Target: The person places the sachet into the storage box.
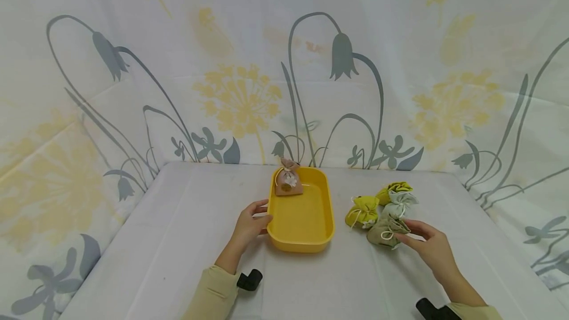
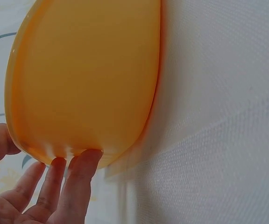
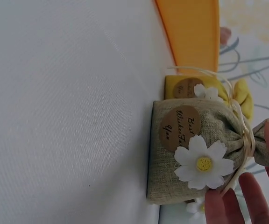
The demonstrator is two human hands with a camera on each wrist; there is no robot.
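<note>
My left hand [image 1: 250, 221] holds the near left side of a yellow plastic tray [image 1: 326, 211], thumb at the rim and fingertips against the outer wall [image 2: 88, 93]. Inside the tray's far left corner stands a pinkish-brown drawstring sachet [image 1: 289, 181]. My right hand [image 1: 430, 248] pinches the gathered top of a khaki linen sachet [image 1: 382, 233], which sits on the table. Seen from the right wrist, this khaki sachet [image 3: 172, 158] bears a white fabric flower and a round brown label. Just behind it are a yellow-green sachet [image 1: 362, 211] and a pale grey sachet [image 1: 397, 201].
Another yellow-green sachet [image 1: 395, 188] lies at the back of the group, right of the tray. A white cloth covers the table [image 1: 195, 201]. Behind it hangs a flower-print curtain [image 1: 249, 23]. Each wrist carries a black camera mount [image 1: 250, 279].
</note>
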